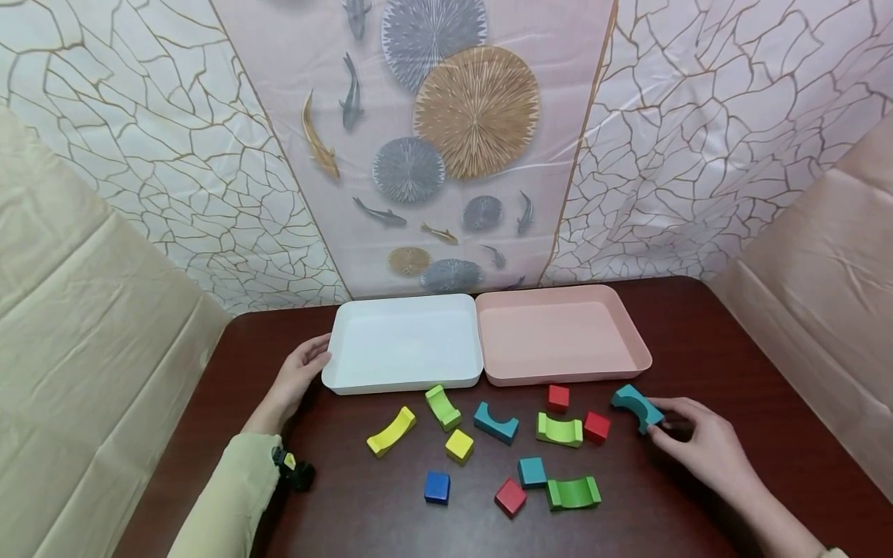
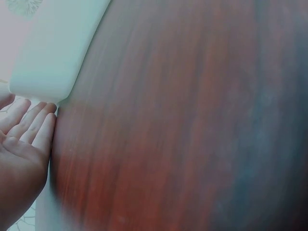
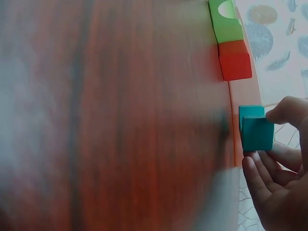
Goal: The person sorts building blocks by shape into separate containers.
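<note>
My right hand (image 1: 705,442) pinches one end of a teal arch block (image 1: 636,406) between thumb and fingers, to the right of the other blocks. In the right wrist view the end of that teal arch block (image 3: 257,134) shows between the fingertips. At the left side of the white tray (image 1: 405,385), my left hand (image 1: 296,380) has its fingertips right at the tray's edge. The left wrist view shows its fingers (image 2: 36,122) fairly straight beside the tray's corner. Close to the right hand lie a red cube (image 1: 596,427) and a light green arch block (image 1: 559,430).
A pink tray (image 1: 568,380) adjoins the white one at the back. Before them lie another teal arch block (image 1: 496,423), a yellow arch block (image 1: 391,431), a green arch block (image 1: 574,494), a blue cube (image 1: 437,487) and several other blocks. A patterned cloth (image 1: 432,232) hangs behind.
</note>
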{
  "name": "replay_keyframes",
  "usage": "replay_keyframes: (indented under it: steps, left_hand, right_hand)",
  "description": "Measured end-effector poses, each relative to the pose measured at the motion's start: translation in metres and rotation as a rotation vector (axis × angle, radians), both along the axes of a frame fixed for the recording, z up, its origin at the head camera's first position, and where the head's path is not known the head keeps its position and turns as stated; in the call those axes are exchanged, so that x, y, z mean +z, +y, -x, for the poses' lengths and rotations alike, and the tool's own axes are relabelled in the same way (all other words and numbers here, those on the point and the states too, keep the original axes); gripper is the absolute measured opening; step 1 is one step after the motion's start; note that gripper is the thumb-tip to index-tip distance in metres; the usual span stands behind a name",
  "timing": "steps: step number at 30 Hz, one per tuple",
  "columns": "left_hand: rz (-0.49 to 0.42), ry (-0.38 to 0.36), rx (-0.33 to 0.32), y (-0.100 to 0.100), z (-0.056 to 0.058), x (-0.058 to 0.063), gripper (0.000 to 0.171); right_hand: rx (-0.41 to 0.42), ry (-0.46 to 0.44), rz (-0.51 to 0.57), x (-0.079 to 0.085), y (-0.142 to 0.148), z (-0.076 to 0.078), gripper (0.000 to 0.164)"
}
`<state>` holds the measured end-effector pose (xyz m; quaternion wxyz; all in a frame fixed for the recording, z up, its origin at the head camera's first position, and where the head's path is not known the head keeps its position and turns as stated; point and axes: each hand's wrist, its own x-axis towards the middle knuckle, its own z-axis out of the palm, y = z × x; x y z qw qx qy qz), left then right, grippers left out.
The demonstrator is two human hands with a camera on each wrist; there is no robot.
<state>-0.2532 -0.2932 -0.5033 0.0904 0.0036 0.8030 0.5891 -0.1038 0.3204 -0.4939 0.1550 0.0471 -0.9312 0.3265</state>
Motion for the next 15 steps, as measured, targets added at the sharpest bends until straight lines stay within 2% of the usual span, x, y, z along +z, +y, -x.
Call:
replay_keyframes:
  steps: [7, 15]
  left_hand:
    - [0.000, 0.002, -0.003, 0.000, 0.001, 0.002, 0.058]
    - [0.003, 0.006, -0.019, 0.000, -0.001, 0.002, 0.059]
  right_hand:
    - [0.030, 0.040, -0.006, 0.007, -0.001, 0.005, 0.036]
    - [0.028, 0.022, -0.056, 0.026, -0.004, 0.015, 0.036]
